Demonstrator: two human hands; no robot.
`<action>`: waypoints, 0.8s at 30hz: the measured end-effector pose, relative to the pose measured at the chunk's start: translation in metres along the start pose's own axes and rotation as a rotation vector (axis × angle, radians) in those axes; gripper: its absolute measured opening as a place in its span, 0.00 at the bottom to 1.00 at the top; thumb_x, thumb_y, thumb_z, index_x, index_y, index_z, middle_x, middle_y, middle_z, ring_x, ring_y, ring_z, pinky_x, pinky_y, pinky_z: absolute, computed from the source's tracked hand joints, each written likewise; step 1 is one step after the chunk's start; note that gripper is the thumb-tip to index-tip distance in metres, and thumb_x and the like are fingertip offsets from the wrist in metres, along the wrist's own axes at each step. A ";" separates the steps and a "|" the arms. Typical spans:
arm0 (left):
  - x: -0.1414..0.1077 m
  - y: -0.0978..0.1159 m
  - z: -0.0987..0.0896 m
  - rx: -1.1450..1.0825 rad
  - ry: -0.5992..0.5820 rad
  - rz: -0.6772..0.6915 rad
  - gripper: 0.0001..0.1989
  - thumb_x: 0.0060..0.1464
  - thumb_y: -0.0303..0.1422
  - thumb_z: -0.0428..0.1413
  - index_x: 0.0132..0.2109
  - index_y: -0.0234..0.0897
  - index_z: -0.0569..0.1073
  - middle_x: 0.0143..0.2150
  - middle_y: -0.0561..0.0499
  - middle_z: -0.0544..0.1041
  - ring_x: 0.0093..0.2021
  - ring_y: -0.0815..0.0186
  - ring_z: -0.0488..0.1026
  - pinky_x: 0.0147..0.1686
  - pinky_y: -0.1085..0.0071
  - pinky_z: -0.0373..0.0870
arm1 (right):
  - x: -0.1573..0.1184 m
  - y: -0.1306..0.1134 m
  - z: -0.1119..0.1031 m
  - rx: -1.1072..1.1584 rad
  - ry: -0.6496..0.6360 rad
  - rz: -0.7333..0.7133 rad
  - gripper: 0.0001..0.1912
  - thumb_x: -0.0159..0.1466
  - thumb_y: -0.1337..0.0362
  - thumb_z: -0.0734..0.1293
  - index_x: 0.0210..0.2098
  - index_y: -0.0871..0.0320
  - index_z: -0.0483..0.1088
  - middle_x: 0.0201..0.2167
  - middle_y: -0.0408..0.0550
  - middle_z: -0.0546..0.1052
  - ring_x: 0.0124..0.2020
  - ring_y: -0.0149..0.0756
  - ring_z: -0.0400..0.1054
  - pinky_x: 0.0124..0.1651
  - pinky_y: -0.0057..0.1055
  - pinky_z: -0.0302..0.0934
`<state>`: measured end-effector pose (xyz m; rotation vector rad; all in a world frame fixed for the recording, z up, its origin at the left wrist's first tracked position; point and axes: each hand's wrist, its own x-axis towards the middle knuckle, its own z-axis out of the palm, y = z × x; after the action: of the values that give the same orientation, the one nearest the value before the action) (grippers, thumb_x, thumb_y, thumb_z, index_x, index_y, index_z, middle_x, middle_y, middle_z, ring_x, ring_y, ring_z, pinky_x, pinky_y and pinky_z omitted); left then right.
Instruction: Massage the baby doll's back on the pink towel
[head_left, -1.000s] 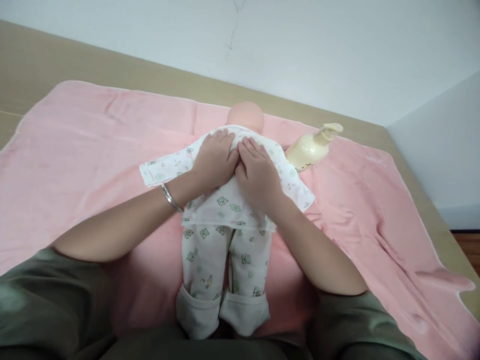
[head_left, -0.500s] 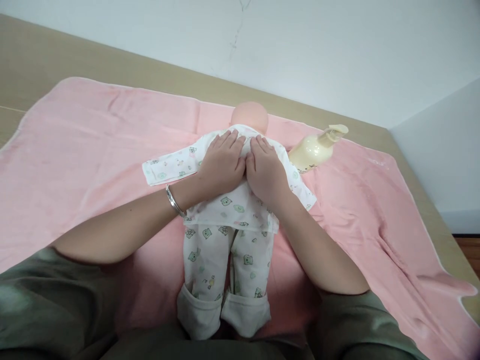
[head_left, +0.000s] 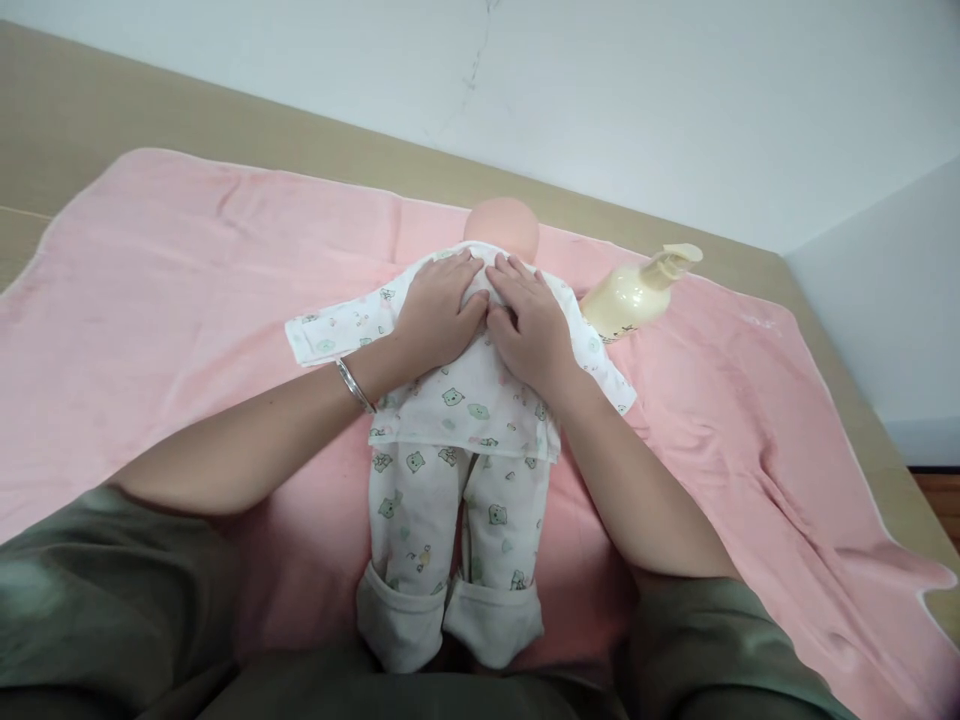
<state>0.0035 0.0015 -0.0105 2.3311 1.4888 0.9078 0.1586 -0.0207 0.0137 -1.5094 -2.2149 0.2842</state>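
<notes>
A baby doll (head_left: 504, 225) lies face down, its bald head pointing away from me. It wears a white printed top (head_left: 465, 405) with long sleeves and matching trousers (head_left: 420, 510) with turned-up cuffs. Flat on the left side of its upper back rests my left hand (head_left: 442, 308), fingers stretched toward the shoulder. My right hand (head_left: 531, 325) lies beside it on the right side of the back, fingers also extended. The two thumbs come close together over the middle of the back. Neither hand grips anything. A silver bangle (head_left: 355, 385) circles my left wrist.
Under the doll a pink blanket (head_left: 187, 260) covers most of the wooden table (head_left: 300, 125). A cream pump bottle (head_left: 628, 298) leans or lies close to the doll's right sleeve. The white wall (head_left: 637, 110) stands behind the table's far edge.
Both hands have stayed on the doll's upper back and shifted slightly. The right fingers now slant more to the left, toward the middle. The doll and bottle look unmoved apart from a small camera shift.
</notes>
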 end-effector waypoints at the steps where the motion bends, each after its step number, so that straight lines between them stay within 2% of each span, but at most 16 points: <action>1: 0.000 0.000 0.000 0.006 -0.003 -0.009 0.28 0.66 0.35 0.41 0.67 0.30 0.70 0.71 0.38 0.71 0.73 0.53 0.65 0.75 0.50 0.61 | 0.001 0.002 0.000 -0.001 0.009 0.014 0.33 0.68 0.69 0.56 0.71 0.63 0.66 0.76 0.51 0.63 0.80 0.41 0.52 0.82 0.54 0.44; 6: 0.000 0.001 -0.001 -0.002 -0.021 -0.019 0.31 0.66 0.36 0.40 0.68 0.25 0.70 0.71 0.37 0.70 0.74 0.52 0.64 0.75 0.52 0.60 | 0.000 0.001 0.001 -0.016 0.010 0.032 0.32 0.69 0.68 0.55 0.71 0.65 0.65 0.76 0.53 0.61 0.80 0.42 0.51 0.83 0.54 0.43; 14: 0.000 0.001 0.000 -0.019 0.002 -0.013 0.30 0.64 0.36 0.41 0.66 0.28 0.72 0.69 0.39 0.74 0.72 0.51 0.66 0.74 0.50 0.62 | -0.001 0.000 0.001 -0.026 0.015 0.035 0.32 0.69 0.68 0.55 0.71 0.62 0.66 0.76 0.50 0.63 0.79 0.42 0.52 0.82 0.53 0.45; 18: 0.000 -0.001 0.001 -0.027 0.008 -0.017 0.31 0.65 0.37 0.41 0.67 0.28 0.72 0.69 0.38 0.73 0.73 0.52 0.66 0.75 0.52 0.61 | -0.001 -0.001 0.000 -0.025 0.006 0.032 0.32 0.69 0.68 0.55 0.71 0.64 0.65 0.76 0.51 0.63 0.80 0.43 0.52 0.82 0.52 0.44; 24: -0.004 0.005 0.000 -0.006 0.012 -0.024 0.28 0.67 0.36 0.40 0.65 0.31 0.72 0.68 0.38 0.74 0.71 0.51 0.67 0.74 0.50 0.62 | -0.001 0.003 0.002 -0.011 0.028 0.026 0.32 0.69 0.67 0.55 0.70 0.62 0.66 0.75 0.50 0.64 0.79 0.41 0.53 0.82 0.53 0.45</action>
<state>0.0060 -0.0041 -0.0093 2.3025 1.5132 0.9200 0.1601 -0.0206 0.0101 -1.5393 -2.1803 0.2577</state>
